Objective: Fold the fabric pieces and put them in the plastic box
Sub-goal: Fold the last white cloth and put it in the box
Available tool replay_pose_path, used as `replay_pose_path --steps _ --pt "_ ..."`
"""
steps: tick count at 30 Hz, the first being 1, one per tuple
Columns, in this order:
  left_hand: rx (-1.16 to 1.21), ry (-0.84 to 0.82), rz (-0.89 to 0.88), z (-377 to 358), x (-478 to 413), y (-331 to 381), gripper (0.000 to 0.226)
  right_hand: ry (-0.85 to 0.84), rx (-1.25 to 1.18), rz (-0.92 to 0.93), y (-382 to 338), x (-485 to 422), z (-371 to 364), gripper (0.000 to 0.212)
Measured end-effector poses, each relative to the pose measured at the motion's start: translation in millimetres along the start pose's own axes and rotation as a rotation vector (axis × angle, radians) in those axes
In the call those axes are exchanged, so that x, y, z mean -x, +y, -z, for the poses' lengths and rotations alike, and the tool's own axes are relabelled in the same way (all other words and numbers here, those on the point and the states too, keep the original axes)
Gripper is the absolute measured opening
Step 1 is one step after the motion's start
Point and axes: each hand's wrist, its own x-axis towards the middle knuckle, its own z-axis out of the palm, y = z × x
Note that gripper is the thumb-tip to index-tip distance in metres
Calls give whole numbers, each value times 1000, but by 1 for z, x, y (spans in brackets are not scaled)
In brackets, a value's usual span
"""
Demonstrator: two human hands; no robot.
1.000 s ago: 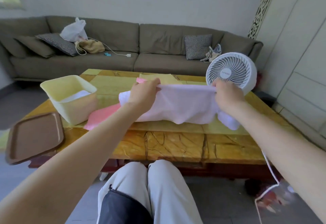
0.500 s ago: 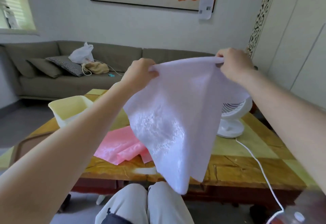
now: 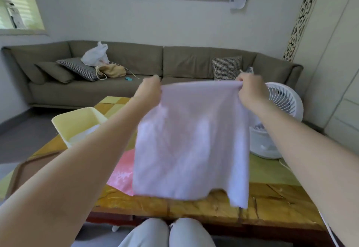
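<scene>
White cloth (image 3: 192, 145) hangs over counter (image 3: 194, 208), left hand (image 3: 150, 91) and right hand (image 3: 250, 92) each with grip pinched on 1 top corner; hold edge taut, bring corners together squarely.

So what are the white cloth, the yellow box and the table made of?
Cloth: thin soft fabric, matte; it hangs limp in folds. Box: probably plastic, smooth pale yellow, with thin stiff walls. Table: glossy yellow-brown top, maybe stone or lacquered wood; dark veins run through it.
</scene>
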Motion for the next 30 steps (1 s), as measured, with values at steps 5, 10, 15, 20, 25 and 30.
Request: replay_pose_path --steps 5,10,15,20,25,30 --pt "188 353 -145 26 -10 10 20 313 -271 113 -16 -22 37 39" --pt "252 308 -139 -7 31 -16 23 226 -485 162 -14 36 15 34" --pt "78 144 -79 -47 88 -59 24 -74 -425 71 15 124 -47 38" --pt "-110 -184 -24 -78 153 -99 28 -502 -272 -12 47 219 -91 41" --pt "-326 -498 -16 -93 196 -116 21 -723 36 14 55 266 -101 37" --pt "-358 -641 54 -99 228 -122 25 -988 -42 96 52 290 -93 43"
